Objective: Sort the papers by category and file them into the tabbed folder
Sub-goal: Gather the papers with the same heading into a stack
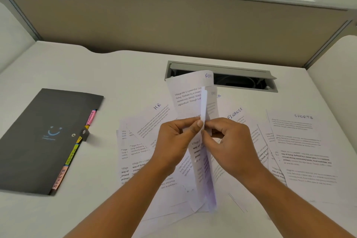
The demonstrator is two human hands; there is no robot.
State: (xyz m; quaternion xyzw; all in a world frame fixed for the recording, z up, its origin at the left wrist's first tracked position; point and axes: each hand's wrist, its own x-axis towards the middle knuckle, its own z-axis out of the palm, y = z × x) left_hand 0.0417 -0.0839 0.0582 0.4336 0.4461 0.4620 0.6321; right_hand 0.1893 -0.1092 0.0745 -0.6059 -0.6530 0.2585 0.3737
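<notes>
Standing almost on edge at the centre of the frame, a bundle of sheets [190, 98] is being held just above the worktop [87, 75] by both hands. The bundle is being pinched at mid-height. The left grip [173, 141] is being closed on it from the left, with the thumb laid against the paper's edge. The right grip [229, 141] is being closed on it from the right with curled fingers. A handwritten heading at the top of the foremost sheet is being hidden in part by the paper's curl and cannot be read in full.

Beneath and around the hands, loose papers [139, 160] are lying spread over the worktop, overlapping one another. Among them a sheet headed HR [154, 116] is lying left of centre, a sheet headed FINANCE [236, 115] right of centre, and a sheet headed SPORTS [301, 141] towards the right edge.

At the left of the frame the tabbed folder [44, 137], dark and flat on the worktop, is lying apart from the papers, with coloured tabs [72, 155] showing along its right side. In the upper middle, behind the bundle, a cable hatch [222, 71] is standing open in the worktop, in front of a beige partition [173, 25].
</notes>
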